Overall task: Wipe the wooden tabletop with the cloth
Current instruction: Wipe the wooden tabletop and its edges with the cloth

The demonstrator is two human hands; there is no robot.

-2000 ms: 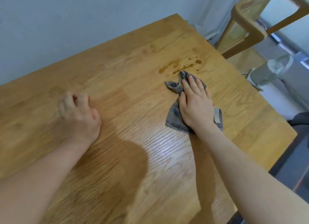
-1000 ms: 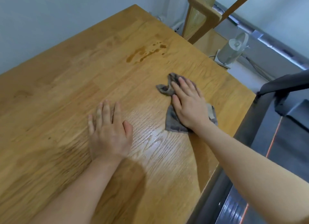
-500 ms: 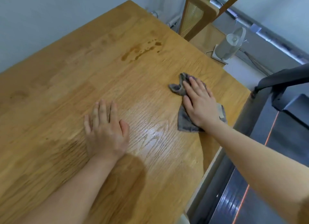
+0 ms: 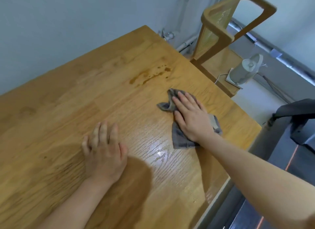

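The wooden tabletop (image 4: pixel 68 109) bore a crumpled grey cloth (image 4: pixel 179 140) under the flat right hand (image 4: pixel 190 117), a brown spill (image 4: pixel 146 76) beyond it, and the left hand (image 4: pixel 104 152) resting palm-down.

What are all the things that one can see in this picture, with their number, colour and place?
tabletop: one, light brown wood, middle and left, against the wall.
cloth: one, grey, crumpled, on the tabletop near its right edge.
spill: one patch with drops, dark brown, on the tabletop beyond the cloth.
chair: one, light wood, woven back, past the table's far corner.
fan: one, white-grey, right of the chair.
machine part: one, dark grey, right edge; kind unclear.
left hand: one, flat on bare tabletop, left of the cloth.
right hand: one, pressing flat on the cloth.
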